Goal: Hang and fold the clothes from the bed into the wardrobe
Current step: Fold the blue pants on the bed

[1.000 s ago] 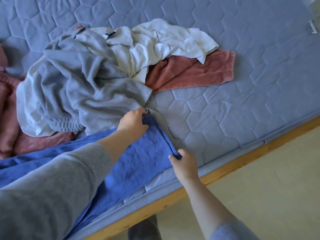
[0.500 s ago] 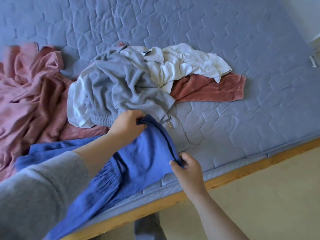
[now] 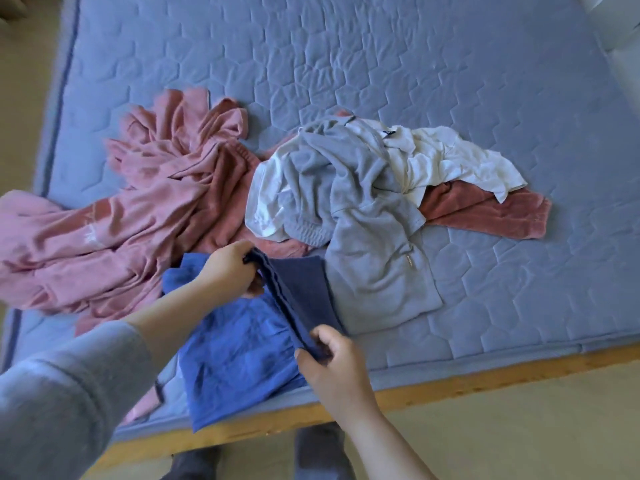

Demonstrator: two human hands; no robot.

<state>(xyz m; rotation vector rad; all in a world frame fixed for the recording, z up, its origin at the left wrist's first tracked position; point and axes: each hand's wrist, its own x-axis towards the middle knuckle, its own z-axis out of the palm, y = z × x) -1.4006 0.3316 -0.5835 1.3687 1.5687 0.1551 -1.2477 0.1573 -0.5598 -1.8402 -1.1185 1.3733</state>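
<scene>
Edge of the blue garment [image 3: 239, 362] now lifted off the bed [image 3: 450, 64], stretched between left hand [image 3: 230, 268] and right hand [image 3: 334, 365], both pinching it with curled fingers; folding looks underway.

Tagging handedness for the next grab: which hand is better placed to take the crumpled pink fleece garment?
Left. The left hand grips the folded edge of the blue crinkled garment beside the crumpled pink fleece garment; the right hand pinches that edge farther off and would likely have to cross the left arm.
</scene>
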